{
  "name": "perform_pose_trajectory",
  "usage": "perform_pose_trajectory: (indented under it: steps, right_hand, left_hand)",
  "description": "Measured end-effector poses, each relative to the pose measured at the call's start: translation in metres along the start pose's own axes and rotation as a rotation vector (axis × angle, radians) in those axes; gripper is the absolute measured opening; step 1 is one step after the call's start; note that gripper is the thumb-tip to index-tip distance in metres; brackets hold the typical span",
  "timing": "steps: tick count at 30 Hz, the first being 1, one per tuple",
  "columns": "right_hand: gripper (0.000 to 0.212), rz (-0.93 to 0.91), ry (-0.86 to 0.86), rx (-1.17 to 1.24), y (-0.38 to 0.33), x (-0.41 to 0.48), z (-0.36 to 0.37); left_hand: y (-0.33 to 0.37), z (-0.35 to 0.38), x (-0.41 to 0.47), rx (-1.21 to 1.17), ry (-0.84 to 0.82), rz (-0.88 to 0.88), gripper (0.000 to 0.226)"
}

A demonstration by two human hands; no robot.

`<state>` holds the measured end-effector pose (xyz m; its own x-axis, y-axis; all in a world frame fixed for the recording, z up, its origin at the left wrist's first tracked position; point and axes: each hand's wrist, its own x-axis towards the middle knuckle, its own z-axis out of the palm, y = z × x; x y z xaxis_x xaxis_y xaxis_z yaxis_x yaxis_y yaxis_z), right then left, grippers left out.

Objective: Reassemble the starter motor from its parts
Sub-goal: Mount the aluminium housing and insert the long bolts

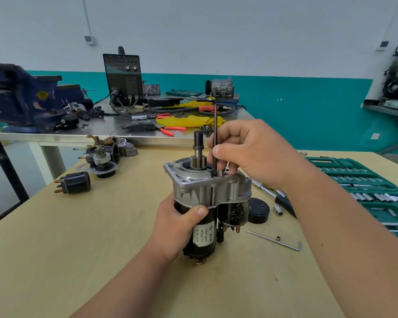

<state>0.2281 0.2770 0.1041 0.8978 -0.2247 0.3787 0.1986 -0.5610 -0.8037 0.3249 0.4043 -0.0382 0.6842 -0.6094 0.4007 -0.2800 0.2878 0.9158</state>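
The starter motor [207, 191] stands upright on the wooden table [101, 237], silver nose housing and pinion shaft on top, black body below. My left hand [178, 223] grips the black body from the left. My right hand [246, 152] pinches a long black hex key [215, 125] that stands vertical, its tip down in the housing top beside the pinion. A black solenoid [75, 182] with copper studs lies at the left. Another partly stripped starter [104, 154] lies behind it.
A green socket set case [363, 187] lies open at the right. A ratchet extension [265, 188], a black end cap [259, 210], a small socket [278, 210] and a thin hex key [276, 241] lie right of the motor. A steel bench [115, 127] behind holds a vise, welder and pliers.
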Motion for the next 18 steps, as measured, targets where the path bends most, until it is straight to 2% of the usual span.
perform_pose_trajectory:
  steps: [3, 7, 15, 18]
  right_hand:
    - [0.012, 0.017, -0.014, -0.038, -0.0009, -0.0019, -0.0048]
    - [0.013, 0.031, -0.022, -0.025, -0.0034, -0.0009, -0.0055]
    - [0.012, 0.004, -0.042, -0.191, -0.0085, -0.0015, -0.0066]
    - [0.01, -0.02, -0.038, -0.18, -0.0087, -0.0027, -0.004]
  left_hand:
    - [0.0007, 0.0007, 0.0, 0.004, -0.002, 0.006, 0.058]
    - [0.0, -0.0015, 0.0003, 0.012, 0.021, -0.003, 0.057]
    - [0.0017, 0.0001, -0.0002, 0.019, 0.001, 0.008, 0.057]
    - [0.0025, 0.0003, -0.0009, 0.012, -0.005, 0.008, 0.059]
